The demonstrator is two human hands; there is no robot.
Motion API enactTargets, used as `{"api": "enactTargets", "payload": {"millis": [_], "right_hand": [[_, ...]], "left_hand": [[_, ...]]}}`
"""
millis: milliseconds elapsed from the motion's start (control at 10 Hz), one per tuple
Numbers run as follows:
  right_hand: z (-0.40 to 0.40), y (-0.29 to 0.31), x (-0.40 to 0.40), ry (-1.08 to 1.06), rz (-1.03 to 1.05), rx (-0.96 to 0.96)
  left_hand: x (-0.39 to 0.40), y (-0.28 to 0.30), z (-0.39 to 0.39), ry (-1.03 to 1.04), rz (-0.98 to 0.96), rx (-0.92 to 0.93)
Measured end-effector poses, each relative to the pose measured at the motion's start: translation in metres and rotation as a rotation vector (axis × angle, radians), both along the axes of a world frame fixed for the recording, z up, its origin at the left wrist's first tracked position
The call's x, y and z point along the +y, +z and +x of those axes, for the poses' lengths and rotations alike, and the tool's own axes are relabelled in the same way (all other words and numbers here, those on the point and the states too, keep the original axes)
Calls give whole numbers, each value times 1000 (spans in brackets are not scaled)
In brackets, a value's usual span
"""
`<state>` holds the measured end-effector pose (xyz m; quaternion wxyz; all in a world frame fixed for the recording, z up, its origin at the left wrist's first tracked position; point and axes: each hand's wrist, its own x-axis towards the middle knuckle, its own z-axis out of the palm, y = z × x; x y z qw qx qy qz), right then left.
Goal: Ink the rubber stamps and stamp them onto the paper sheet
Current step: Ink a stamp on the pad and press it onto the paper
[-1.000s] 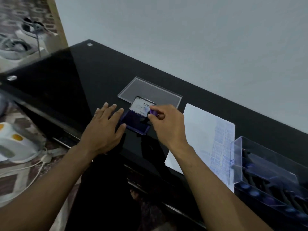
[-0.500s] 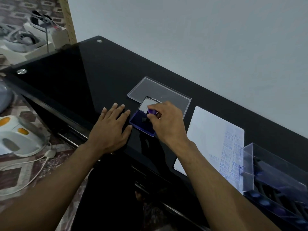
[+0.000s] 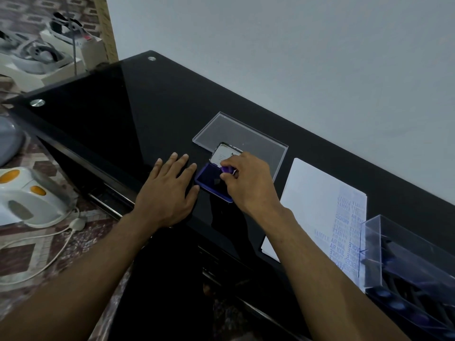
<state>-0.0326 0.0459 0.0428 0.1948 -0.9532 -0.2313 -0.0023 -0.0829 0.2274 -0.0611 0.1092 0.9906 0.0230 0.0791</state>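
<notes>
Two hands were over the worktop: the left and the right, with one purple stamp in the right fingers. There was one ink pad, one paper sheet, one flat clear lid and one clear box. The stamps inside that box were too blurred to count.

A plain pale grey wall rises behind a long counter with a glossy black glass top, fixed at its far corners by round metal studs. The light is dim and soft. On the left, the floor has patterned brown and cream tiles. A white appliance with orange spots stands there, and a white cable lies beside it.
</notes>
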Motion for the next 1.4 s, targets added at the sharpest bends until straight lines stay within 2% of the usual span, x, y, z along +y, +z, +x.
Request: {"api": "enactTargets", "payload": {"millis": [700,1400], "right_hand": [[6,2,1,33,-62,9],[4,-3,-4,6,69,-23]], "left_hand": [[-1,0,0,11,24,-3],[0,7,1,-13,-35,44]]}}
